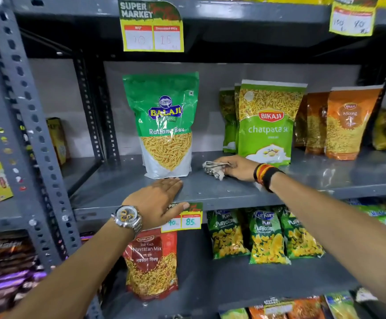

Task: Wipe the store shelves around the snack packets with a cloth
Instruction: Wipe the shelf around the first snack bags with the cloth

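Observation:
A grey metal shelf runs across the middle. On it stands a green Balaji sev packet, and to its right a green Bikaji chatpata packet with more behind it. My right hand presses a crumpled grey-white cloth onto the shelf in the gap between those two packets. My left hand lies flat on the shelf's front edge just below the Balaji packet, fingers together, thumb over the edge, holding nothing.
Orange packets stand at the right of the same shelf. Below are a red Navratan Mix packet and green Kurkure packets. Yellow price tags hang from shelf edges. A perforated grey upright rises at left.

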Tool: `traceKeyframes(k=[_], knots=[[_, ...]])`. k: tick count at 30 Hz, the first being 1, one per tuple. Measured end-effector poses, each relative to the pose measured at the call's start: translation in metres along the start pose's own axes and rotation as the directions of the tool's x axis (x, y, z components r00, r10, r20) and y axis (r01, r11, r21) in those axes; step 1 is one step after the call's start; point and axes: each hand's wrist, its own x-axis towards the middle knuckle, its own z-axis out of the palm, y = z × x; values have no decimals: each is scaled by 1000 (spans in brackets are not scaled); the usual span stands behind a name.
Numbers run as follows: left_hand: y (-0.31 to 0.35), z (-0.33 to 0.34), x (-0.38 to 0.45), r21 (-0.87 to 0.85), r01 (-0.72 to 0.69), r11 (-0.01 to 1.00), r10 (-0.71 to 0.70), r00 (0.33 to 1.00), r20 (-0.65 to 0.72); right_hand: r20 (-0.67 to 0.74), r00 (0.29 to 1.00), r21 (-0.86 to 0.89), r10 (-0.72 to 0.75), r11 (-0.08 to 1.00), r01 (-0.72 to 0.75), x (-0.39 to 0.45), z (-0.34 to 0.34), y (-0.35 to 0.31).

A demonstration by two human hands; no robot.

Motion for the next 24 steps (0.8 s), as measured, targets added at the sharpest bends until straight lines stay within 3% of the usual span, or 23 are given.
traceKeyframes(k=[6,13,24], knots=[[-3,0,2,11,-35,999,35,999,11,272,962,27,6,1000,-13,-99,-32,-22],[24,-12,5,67,-14,998,12,1000,18,-39,990,-66,138,988,-141,-95,-101,21],[98,0,80,100,73,992,-79,995,57,-112,992,-87,-52,995,43,-50,-66,100]])
